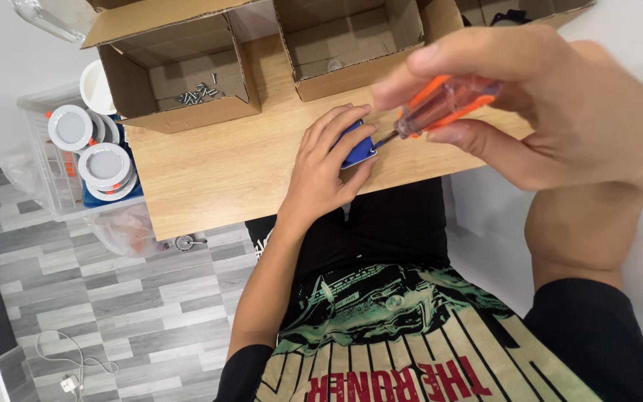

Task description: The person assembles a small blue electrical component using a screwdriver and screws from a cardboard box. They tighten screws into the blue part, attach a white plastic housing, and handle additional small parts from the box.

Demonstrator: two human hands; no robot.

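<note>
Small blue part [356, 145] was pinned to desk [217, 171] near its near edge by left hand [321, 167]. Orange-handled screwdriver [440, 104] was gripped in right hand [552, 104], tip set against part. Screw-driving step judged underway; steady downward pressure judged needed. Loose screws [196, 93] were seen in far-left box [180, 74].

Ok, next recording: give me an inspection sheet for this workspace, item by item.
Surface: light wooden tabletop, bare at its near part.
Job's things: small blue plastic part pinned on the table; screwdriver with clear orange handle, tip at the part.
Clutter: three open cardboard boxes; loose metal screws in the left one.
Grippers: left hand holds the part; right hand grips the screwdriver.
Cables: white cord and plug on the floor.
Surroundings: grey plank floor; crate of round white lamp fittings.
</note>
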